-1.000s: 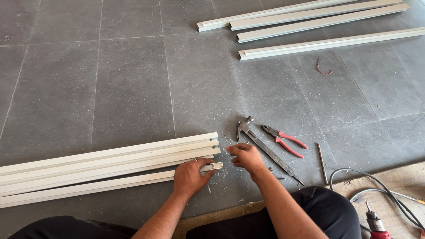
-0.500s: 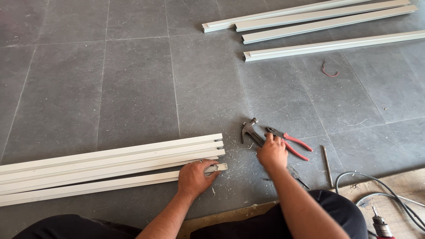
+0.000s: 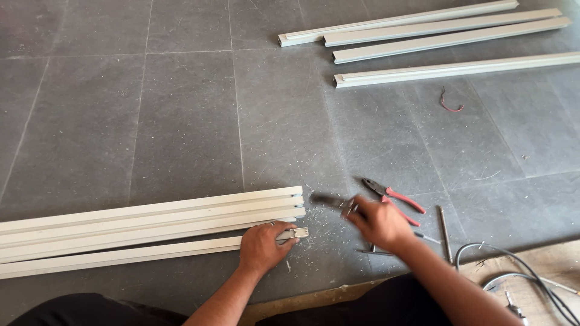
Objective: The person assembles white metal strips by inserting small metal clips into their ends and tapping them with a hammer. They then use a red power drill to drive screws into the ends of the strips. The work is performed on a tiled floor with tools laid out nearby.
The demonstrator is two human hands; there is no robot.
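The left hand [image 3: 264, 246] rests palm-down and closed over the near end of the front white channel strip [image 3: 121, 256], pinning it to the grey tiled floor [image 3: 181, 108]. This strip lies at the front of a bundle of white channel strips [image 3: 151, 214], parallel to them, with its end projecting slightly past theirs. The right hand [image 3: 380, 224] is closed around a dark-headed hand tool [image 3: 329, 200]; the tool is motion-blurred, and its head points toward the strip ends, just beside them but apart from them. White shavings [image 3: 320, 226] lie scattered on the floor around the strip ends, which suggests cutting or trimming has already been done there; whether the held strip is finished cannot be determined. A second group of four white strips [image 3: 447, 42] lies well apart at the upper right. Red-handled pliers [image 3: 393, 196] lie on the floor just beyond the right hand, a thin metal rod [image 3: 444, 232] lies to their right, and a small curl of red wire [image 3: 450, 104] lies near the far strips. Grey cables [image 3: 513, 271] run along the lower right corner. No packages, labels or signs are visible.
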